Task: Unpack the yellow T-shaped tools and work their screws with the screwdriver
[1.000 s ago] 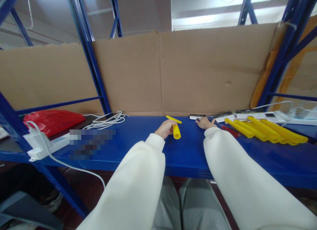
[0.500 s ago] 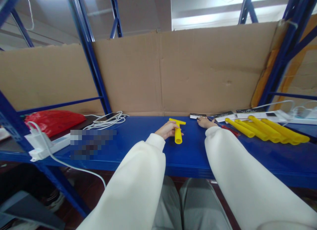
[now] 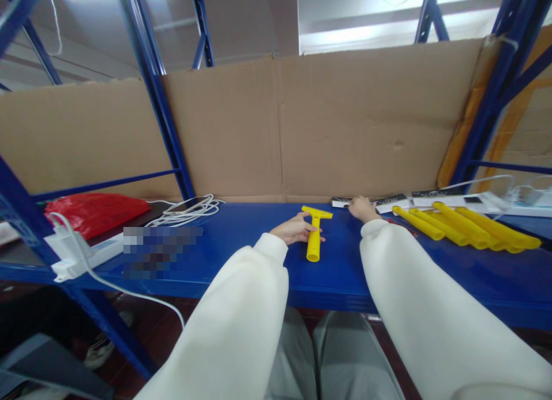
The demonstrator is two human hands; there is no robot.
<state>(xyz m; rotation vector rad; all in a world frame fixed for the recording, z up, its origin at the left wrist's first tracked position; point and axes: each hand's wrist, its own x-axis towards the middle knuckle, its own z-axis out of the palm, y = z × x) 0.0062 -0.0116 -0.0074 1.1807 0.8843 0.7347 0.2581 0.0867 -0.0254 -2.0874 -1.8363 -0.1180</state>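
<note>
My left hand (image 3: 295, 230) is closed around the tube of a yellow T-shaped tool (image 3: 314, 246), which looks like a scraper or squeegee handle. Its flat crosspiece points to the back and the hollow tube end faces me. At the back of the blue shelf, my right hand (image 3: 363, 209) reaches in among small black-and-white boxes (image 3: 391, 203). Its fingers are bent, and what they hold, if anything, is hidden. Just right of that wrist lies a red-handled tool (image 3: 403, 225), partly covered by my sleeve.
Several yellow tubes (image 3: 474, 230) lie side by side on the right. On the left are a coiled white cable (image 3: 194, 209), a red plastic bag (image 3: 95, 210) and a white power strip (image 3: 97, 253). A cardboard panel (image 3: 336, 124) closes off the back, between blue posts (image 3: 166, 124).
The yellow T-shaped tool has shifted slightly right and towards me, its crosspiece now showing more fully. My right hand has moved a little right, its fingers drawn in.
</note>
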